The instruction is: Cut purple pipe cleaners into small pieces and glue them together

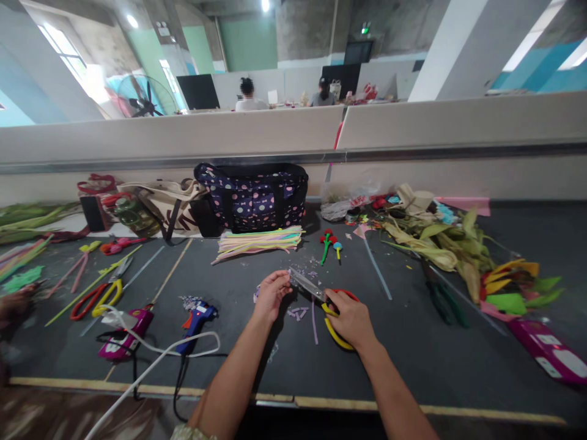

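My right hand (351,318) is closed on the handles of scissors (308,285) with one red and one yellow loop. Their blades point up and left, tips touching or close to the fingertips of my left hand (274,294). That left hand is pinched; whatever lies between its fingers is too small to make out. Under the blades, short purple cut pieces (298,313) and small scraps lie on the dark table (257,379). A longer purple strip (314,324) lies beside my right hand.
Behind my hands lie a bundle of pastel pipe cleaners (259,241), a patterned bag (261,195) and small pipe-cleaner flowers (326,241). A blue glue gun (198,321), its cable, and more scissors (107,292) lie left. Pliers (443,296) and dried husks (440,244) are right.
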`<state>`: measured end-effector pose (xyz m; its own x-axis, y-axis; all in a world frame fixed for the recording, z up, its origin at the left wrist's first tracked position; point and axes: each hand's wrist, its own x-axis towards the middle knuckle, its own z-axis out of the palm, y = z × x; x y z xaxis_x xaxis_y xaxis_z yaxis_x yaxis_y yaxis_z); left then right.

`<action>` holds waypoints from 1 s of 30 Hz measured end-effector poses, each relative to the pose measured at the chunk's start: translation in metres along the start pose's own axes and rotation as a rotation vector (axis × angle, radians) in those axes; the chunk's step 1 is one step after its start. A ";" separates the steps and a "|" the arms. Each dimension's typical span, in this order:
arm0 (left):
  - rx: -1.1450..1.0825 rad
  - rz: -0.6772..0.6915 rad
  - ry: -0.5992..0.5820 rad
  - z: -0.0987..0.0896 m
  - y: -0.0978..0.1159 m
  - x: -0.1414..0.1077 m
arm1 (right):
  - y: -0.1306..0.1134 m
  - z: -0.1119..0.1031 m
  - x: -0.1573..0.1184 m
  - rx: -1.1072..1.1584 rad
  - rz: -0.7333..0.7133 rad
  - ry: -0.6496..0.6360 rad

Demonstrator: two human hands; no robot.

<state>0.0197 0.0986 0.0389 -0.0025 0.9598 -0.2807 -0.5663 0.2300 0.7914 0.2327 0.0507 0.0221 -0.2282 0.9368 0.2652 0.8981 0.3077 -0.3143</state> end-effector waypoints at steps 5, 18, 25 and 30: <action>0.081 0.055 -0.025 -0.003 0.001 0.000 | 0.002 0.002 -0.001 0.003 -0.015 -0.011; -0.048 -0.025 -0.029 -0.004 -0.003 0.004 | 0.001 0.006 -0.002 -0.037 -0.057 0.029; -0.097 -0.047 -0.054 -0.002 -0.006 0.002 | -0.001 0.006 -0.002 -0.055 -0.045 0.038; -0.098 -0.051 -0.070 0.001 -0.007 0.000 | -0.001 0.006 -0.002 -0.047 -0.037 0.023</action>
<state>0.0242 0.0972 0.0339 0.0839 0.9569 -0.2781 -0.6419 0.2654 0.7194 0.2303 0.0498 0.0166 -0.2536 0.9205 0.2973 0.9059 0.3338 -0.2607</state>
